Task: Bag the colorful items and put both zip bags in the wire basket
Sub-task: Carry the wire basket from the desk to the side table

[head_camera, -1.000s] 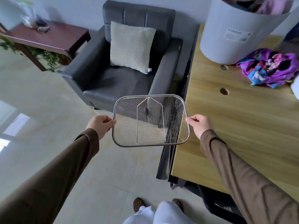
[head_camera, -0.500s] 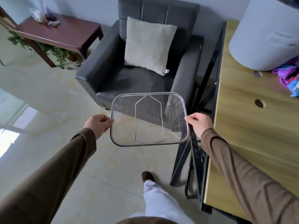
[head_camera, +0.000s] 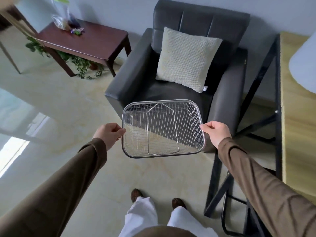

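Here the wire basket [head_camera: 163, 128] is held level in the air in front of the person, above the tiled floor [head_camera: 68, 103] and just before a dark armchair [head_camera: 181, 69]; nothing lies inside it. The left hand [head_camera: 109, 134] has its fingers [head_camera: 119, 130] pinched shut on the basket's left rim, and the right hand [head_camera: 217, 132] has its fingers closed on the right rim. A pale cushion [head_camera: 188, 59] leans against the armchair's back. Well apart to the far left, two clear zip bags [head_camera: 64, 19] stand on a dark red bench [head_camera: 82, 39], with small colorful items [head_camera: 77, 31] lying just beside them.
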Motion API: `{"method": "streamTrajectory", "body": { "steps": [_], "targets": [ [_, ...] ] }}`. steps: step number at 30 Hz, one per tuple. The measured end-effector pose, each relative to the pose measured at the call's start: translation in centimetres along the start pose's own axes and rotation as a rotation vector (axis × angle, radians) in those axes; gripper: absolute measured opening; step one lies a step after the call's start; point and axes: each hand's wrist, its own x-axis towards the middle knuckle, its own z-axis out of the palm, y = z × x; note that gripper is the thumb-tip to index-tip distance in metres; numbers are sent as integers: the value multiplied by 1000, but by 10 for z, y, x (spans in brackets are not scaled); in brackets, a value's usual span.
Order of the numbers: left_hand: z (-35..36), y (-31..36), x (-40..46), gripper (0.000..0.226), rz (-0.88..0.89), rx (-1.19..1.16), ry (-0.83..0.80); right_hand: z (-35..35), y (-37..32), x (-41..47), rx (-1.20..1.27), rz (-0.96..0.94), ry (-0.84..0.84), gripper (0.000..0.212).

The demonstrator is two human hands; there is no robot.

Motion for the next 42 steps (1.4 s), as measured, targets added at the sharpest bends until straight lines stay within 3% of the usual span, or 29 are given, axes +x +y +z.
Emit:
{"method": "streamTrajectory", "body": {
  "steps": [15,29,42],
  "targets": [
    [-141,-63,173,29,28,18,-53,158,-127,68,81,59,86,14],
    [-274,-91,342,28,30,177,22,290,-277,192,47,66,17,16],
    [-407,-133,528,33,129,238,-86,434,-401,272,84,115,79,18]
  ]
}}
